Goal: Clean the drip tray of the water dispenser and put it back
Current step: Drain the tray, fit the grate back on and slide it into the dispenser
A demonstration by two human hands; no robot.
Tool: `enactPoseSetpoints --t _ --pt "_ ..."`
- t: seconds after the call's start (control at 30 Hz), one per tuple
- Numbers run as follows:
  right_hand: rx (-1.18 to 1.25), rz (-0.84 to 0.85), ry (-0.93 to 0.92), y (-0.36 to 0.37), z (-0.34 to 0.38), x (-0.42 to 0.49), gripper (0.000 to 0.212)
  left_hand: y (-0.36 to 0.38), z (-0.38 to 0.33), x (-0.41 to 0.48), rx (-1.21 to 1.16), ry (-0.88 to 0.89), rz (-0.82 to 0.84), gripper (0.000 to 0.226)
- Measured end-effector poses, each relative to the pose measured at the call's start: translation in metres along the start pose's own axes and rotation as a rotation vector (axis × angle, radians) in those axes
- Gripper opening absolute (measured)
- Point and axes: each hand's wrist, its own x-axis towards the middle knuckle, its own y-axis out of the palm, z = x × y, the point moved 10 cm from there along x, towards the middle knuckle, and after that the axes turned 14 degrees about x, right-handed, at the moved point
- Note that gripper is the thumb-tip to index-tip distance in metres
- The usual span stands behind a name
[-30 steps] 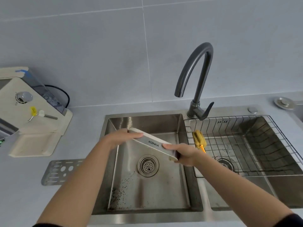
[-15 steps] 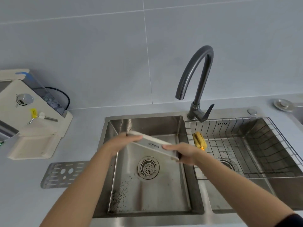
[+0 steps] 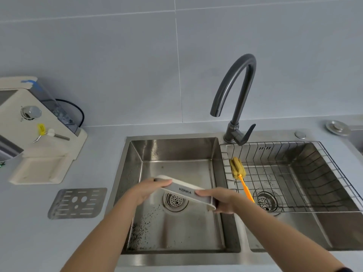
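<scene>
Both hands grip the drip tray above the sink.
It is held tilted over the drain by the left hand and right hand at its ends.

Drip tray tilted on edge above sink drain, gripped at either end by left hand and right hand; metal grate flat on worktop left of sink.

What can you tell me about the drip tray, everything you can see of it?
The drip tray is a shallow cream plastic tray with a grey front band printed KONKA. It is tipped on edge over the left sink basin, above the drain, slanting down to the right. The left hand grips its upper left end, the right hand its lower right end. Its inside faces away, unseen.
</scene>
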Motion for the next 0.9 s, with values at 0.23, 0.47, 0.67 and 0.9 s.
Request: enactPoseSetpoints --t 0.23,0.47,0.67,0.9 --pt "-0.348 -0.216 -0.438 -0.006 0.080 -0.038 0.038 -0.042 -0.038 -0.021 -0.053 0.232 -0.239 0.081" --pt "-0.513 -0.170 -0.773 0.023 0.114 -0.072 0.052 -0.056 -0.048 -0.053 -0.058 0.325 -0.375 0.068" --pt "-0.574 -0.192 -0.876 0.043 0.118 -0.088 0.075 -0.062 -0.040 -0.088 -0.065 0.388 -0.477 0.072" --pt "-0.586 -0.201 -0.964 0.093 0.125 -0.094 0.082 -0.098 -0.023 -0.121 -0.061 0.455 -0.546 0.075"
